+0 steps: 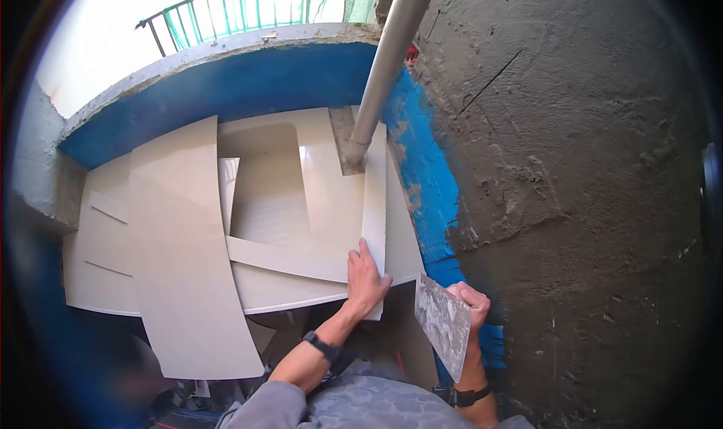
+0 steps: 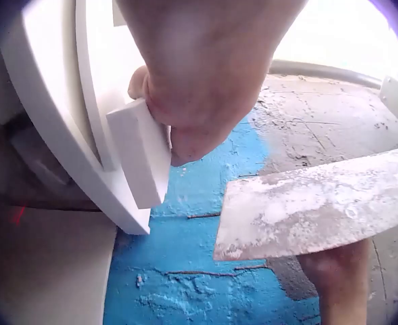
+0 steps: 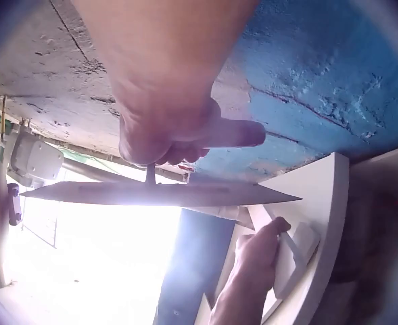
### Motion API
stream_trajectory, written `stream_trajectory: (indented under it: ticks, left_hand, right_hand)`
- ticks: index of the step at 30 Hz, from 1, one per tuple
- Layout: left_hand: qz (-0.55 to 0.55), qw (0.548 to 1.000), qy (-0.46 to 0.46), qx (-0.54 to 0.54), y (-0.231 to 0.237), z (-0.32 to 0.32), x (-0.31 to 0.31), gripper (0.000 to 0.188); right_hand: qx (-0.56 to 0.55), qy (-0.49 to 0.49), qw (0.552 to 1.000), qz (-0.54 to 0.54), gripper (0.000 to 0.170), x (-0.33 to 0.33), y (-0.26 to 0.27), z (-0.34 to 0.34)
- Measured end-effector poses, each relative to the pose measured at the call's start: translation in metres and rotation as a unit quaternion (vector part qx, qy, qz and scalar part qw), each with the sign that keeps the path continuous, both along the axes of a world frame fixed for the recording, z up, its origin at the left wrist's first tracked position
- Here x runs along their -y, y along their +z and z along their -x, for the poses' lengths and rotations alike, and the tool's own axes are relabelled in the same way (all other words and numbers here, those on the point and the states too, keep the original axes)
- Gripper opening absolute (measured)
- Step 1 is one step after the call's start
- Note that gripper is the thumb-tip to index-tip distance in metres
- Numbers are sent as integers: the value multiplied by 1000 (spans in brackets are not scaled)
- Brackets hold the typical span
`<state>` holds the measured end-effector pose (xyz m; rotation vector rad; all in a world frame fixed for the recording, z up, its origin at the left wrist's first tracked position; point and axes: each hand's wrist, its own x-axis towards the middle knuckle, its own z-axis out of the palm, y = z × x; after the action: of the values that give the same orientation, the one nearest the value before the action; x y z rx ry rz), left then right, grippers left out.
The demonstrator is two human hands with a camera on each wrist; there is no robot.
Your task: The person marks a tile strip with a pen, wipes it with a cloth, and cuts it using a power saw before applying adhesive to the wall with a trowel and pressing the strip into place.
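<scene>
A long narrow white strip (image 1: 375,195) lies over pale panels, and my left hand (image 1: 364,283) grips its near part, fingers on top and thumb at the right edge. The strip's end (image 2: 141,152) juts out below the left hand (image 2: 199,88) in the left wrist view. Just right of it, my right hand (image 1: 472,302) holds a flat metal trowel (image 1: 443,325) by its handle. The blade is stained grey and white. The right wrist view shows the trowel (image 3: 165,195) nearly edge-on beneath the right hand (image 3: 178,132), whose handle grip is partly hidden.
Several pale panels (image 1: 181,248) overlap around a rectangular opening. A metal pipe (image 1: 388,71) rises behind the strip. Rough grey plaster (image 1: 572,203) covers the right wall beside a blue band (image 1: 429,180). A low blue wall (image 1: 248,82) curves behind, with a railing beyond.
</scene>
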<state>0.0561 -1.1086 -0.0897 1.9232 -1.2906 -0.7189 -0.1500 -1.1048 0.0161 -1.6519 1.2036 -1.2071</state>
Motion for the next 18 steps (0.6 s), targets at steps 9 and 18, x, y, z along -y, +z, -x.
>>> stream_trajectory:
  ticks: [9,18]
  left_hand:
    - [-28,996,-79,-14,44,-49,-123,98]
    - [-60,995,-71,-17,80,-115,-246,96]
  right_hand:
    - [20,60,998,-30,32,16,5,-24]
    - [-144,91,968,185,38,66,1,-70]
